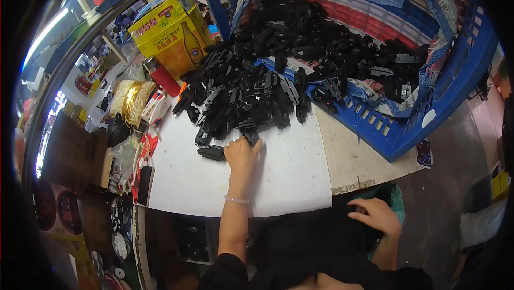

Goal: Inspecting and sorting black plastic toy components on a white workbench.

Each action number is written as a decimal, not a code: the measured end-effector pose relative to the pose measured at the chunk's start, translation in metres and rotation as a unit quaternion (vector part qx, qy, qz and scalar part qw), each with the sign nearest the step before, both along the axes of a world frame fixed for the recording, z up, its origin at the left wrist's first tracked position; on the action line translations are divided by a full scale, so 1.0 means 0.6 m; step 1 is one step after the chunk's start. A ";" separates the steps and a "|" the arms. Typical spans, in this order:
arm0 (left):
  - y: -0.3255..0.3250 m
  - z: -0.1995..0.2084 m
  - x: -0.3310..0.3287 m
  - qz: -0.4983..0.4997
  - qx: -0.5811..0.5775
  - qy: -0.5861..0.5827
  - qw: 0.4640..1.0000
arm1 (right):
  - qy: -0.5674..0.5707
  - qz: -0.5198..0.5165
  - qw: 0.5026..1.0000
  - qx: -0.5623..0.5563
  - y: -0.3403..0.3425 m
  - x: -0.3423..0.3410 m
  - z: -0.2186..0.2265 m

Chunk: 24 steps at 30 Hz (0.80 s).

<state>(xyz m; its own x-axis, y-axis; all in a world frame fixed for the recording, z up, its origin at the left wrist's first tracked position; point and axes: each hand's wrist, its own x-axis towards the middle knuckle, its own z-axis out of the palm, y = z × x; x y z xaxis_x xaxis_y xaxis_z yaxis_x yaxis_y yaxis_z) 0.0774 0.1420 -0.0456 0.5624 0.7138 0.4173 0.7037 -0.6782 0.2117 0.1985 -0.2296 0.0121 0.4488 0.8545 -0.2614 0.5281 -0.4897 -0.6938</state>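
Observation:
A big heap of black plastic parts (278, 70) spills out of a tipped blue crate (428, 102) onto a white sheet (289, 177) on the table. My left hand (242, 153) lies on the sheet at the heap's near edge, fingers curled over a black part, with another black part (212, 152) just to its left. Whether it grips a part is unclear. My right hand (377, 216) is below the table's front edge, over my dark lap, fingers loosely bent. I see nothing in it. A pale bracelet sits on my left wrist.
A yellow cardboard box (171, 30) stands at the back left, a red cylinder (163, 78) beside it. Bags, packets and a dark phone (144, 185) crowd the table's left edge. A woven sack lines the crate. Grey floor lies at the right.

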 end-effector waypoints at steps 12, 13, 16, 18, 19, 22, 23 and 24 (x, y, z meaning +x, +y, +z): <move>-0.169 0.055 -0.098 -0.097 -0.515 -0.218 0.823 | -0.202 0.054 0.938 0.275 0.189 -0.086 -0.008; -0.186 0.065 -0.099 -0.143 -0.462 -0.196 0.853 | -0.245 0.098 0.921 0.287 0.203 -0.081 0.001; -0.212 0.085 -0.101 -0.222 -0.372 -0.154 0.888 | -0.296 0.154 0.891 0.309 0.217 -0.067 0.004; -0.216 0.097 -0.099 -0.273 -0.322 -0.278 0.863 | -0.179 0.075 0.910 0.367 0.212 -0.061 0.000; -0.213 0.092 -0.102 -0.249 -0.328 -0.273 0.869 | -0.088 -0.003 0.934 0.347 0.203 -0.067 0.013; -0.208 0.061 -0.100 -0.278 -0.413 -0.224 0.838 | 0.234 -0.161 0.878 0.385 0.198 -0.072 -0.003; -0.218 0.056 -0.097 -0.301 -0.454 -0.220 0.809 | 0.283 -0.164 0.861 0.389 0.199 -0.070 -0.011; -0.230 0.040 -0.091 -0.318 -0.461 -0.234 0.795 | 0.281 -0.168 0.862 0.388 0.199 -0.072 -0.014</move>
